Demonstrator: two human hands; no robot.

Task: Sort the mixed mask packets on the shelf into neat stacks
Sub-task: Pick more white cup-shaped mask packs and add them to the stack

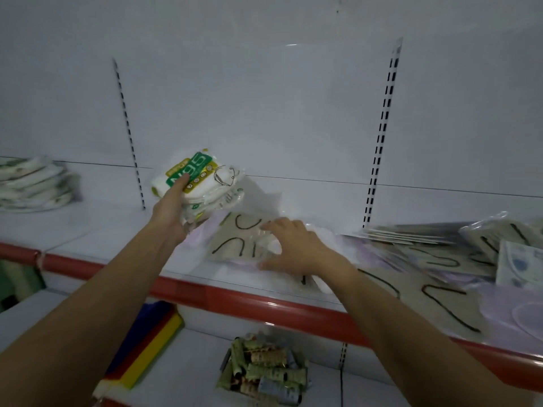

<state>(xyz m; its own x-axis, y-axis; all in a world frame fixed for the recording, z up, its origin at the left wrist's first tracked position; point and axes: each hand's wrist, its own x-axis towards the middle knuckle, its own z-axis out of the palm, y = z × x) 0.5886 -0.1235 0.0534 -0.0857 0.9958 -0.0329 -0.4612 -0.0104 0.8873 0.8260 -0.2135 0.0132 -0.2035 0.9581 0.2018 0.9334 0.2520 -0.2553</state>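
Left hand (172, 211) around N95 packets (202, 183)

Dim, bluish light; soft blur throughout; wide-angle bending at edges

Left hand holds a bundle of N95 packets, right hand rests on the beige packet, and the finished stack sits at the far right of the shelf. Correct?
One slip: the head view shows the neat stack at the far left of the shelf.

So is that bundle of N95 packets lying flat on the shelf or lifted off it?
Lifted and tilted: the left hand grips the N95 packets from below, raised clear of the shelf.
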